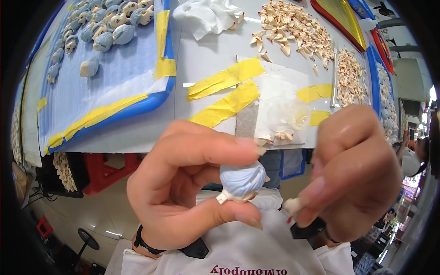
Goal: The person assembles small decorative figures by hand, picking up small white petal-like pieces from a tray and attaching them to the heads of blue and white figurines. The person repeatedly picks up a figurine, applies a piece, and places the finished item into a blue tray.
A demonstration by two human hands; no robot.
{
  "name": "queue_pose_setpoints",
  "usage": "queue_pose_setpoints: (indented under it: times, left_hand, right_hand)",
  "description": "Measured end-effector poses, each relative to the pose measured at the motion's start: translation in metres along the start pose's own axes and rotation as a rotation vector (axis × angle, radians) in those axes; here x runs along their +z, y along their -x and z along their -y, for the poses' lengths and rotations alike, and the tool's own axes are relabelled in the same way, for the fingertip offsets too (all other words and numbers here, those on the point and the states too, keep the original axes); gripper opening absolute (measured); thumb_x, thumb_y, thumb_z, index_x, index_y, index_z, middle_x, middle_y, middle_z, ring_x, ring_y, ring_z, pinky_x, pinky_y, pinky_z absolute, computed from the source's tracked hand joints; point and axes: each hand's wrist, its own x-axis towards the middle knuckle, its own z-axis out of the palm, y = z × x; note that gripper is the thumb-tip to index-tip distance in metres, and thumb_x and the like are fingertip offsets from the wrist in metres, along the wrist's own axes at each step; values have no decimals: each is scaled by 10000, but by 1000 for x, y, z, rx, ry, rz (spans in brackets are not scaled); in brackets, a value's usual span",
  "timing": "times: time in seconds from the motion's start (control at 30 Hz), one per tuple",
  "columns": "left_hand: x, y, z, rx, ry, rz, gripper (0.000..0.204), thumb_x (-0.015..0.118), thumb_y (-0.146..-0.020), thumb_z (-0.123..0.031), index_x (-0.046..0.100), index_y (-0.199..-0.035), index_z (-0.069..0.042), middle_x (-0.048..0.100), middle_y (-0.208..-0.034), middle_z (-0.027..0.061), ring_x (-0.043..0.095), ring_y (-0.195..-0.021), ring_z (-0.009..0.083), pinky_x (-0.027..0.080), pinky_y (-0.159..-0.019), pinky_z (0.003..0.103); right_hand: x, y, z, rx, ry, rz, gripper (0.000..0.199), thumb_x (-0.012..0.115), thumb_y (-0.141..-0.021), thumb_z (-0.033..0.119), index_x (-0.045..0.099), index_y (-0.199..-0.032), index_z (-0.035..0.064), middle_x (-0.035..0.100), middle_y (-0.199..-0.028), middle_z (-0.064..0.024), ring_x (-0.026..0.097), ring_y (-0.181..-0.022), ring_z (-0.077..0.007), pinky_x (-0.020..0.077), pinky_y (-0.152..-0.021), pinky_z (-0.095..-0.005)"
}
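Observation:
My left hand (183,183) is closed, with a small doll head (243,180) between its thumb and fingers. The head has sculpted light blue hair and small cream parts showing near its lower edge. To its right, my right hand (355,172) pinches a small cream piece (292,207) with a red tip; this hand is slightly blurred. The piece and the doll head are apart. Just beyond my hands, a few similar cream pieces (283,136) lie by clear round plastic dishes (282,113) on a white sheet taped to the table.
At the left, a blue-rimmed tray (168,94) lined with foam holds several blue-haired doll heads (123,34). A heap of red-tipped cream pieces (300,27) covers the far right, with another pile (350,75) beside it. A white cloth (204,16) lies at the back. Below stands a red stool (103,172).

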Motion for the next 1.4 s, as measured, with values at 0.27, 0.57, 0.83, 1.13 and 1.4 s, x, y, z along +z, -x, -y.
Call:
queue_pose_setpoints:
  times: [0.27,0.57,0.83,1.13,1.4]
  left_hand:
    - [-6,-7,-1,246,-347,127,336,750,-628,-90,573,-885,34,567,-900,179,547,-776,185,451,-678,266]
    - [0,-3,-1,312,-487,84,295,710,-660,5,563,-912,47,552,-920,191,567,-726,199,476,-640,253]
    - [4,-3,6,57,-29,-113,542,800,-626,-159,445,-1015,-30,474,-989,120,593,-782,191,498,-595,209]
    - [-13,-7,8,184,-296,98,530,788,-645,-219,510,-1038,2,504,-994,150,582,-765,206,493,-580,233]
    - [-1,0,3,28,-78,-38,519,774,-663,-177,476,-1051,-3,500,-984,138,573,-771,195,490,-587,233]
  right_hand:
    - [18,3,-8,-166,131,-58,299,692,-606,-56,555,-799,126,491,-731,-26,428,-598,-129,334,-536,-250]
    - [24,2,-20,-235,49,-125,286,695,-594,-20,540,-801,104,516,-735,-50,442,-567,-137,334,-491,-250]
    - [-52,-30,-69,147,341,-292,95,617,-708,38,557,-775,8,548,-726,-34,494,-702,-104,380,-608,-231]
    - [-55,-46,-88,244,538,-11,96,596,-668,-7,573,-761,2,597,-720,-101,552,-637,-184,418,-601,-277]
    - [-48,6,-51,280,-1,-424,87,597,-776,-5,562,-852,-32,579,-807,-52,555,-753,-108,430,-698,-211]
